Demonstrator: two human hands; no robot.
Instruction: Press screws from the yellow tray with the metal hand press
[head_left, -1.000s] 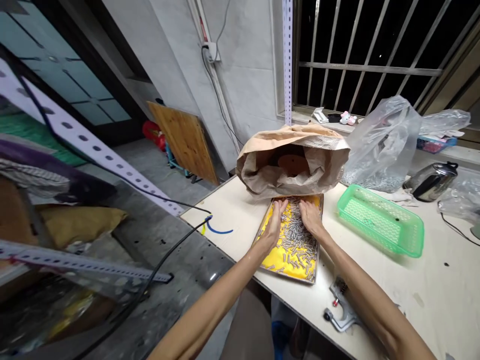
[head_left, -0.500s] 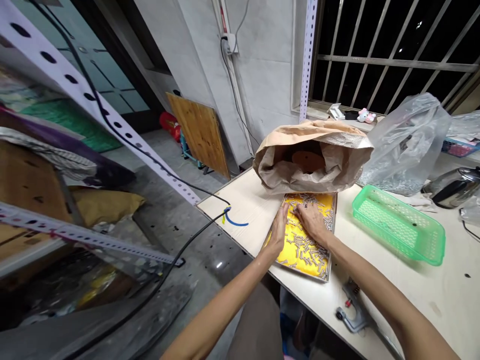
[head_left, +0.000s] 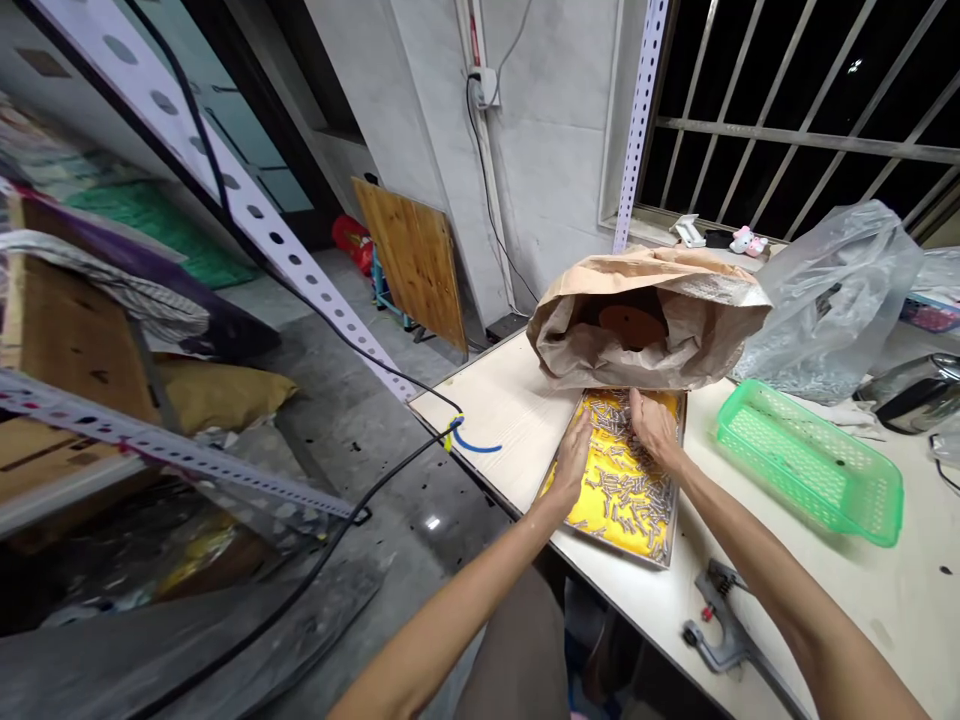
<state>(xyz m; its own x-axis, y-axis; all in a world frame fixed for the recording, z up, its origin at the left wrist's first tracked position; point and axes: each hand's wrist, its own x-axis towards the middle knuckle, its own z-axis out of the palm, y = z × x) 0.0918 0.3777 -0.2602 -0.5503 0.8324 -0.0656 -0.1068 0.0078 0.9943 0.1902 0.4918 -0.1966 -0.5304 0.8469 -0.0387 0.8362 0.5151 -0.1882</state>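
A shallow tray (head_left: 670, 562) with a yellow lining (head_left: 616, 526) lies on the table, with many small silver screw-like pieces (head_left: 626, 490) scattered over it. My left hand (head_left: 571, 468) rests along the tray's left side, its fingers stretched out. Toward the far right part of the tray, my right hand (head_left: 652, 430) is closed, fingertips down among the pieces; whether it grips any is hidden. Just beyond both hands, a brown paper sack (head_left: 555, 345) lies with its mouth facing me, over the tray's far end. A round brown disc (head_left: 632, 325) shows inside it.
On the right stands a green perforated basket (head_left: 814, 470), with a clear plastic bag (head_left: 832, 310) behind it and a metal kettle (head_left: 919, 395) beyond. A metal clamp-like tool (head_left: 724, 625) lies by my right forearm. A black cable (head_left: 390, 480) crosses the table's left corner.
My right hand has moved toward the tray's far right, near the sack's mouth, and pieces now lie between the hands. My left hand stays along the left side. The view has shifted slightly.
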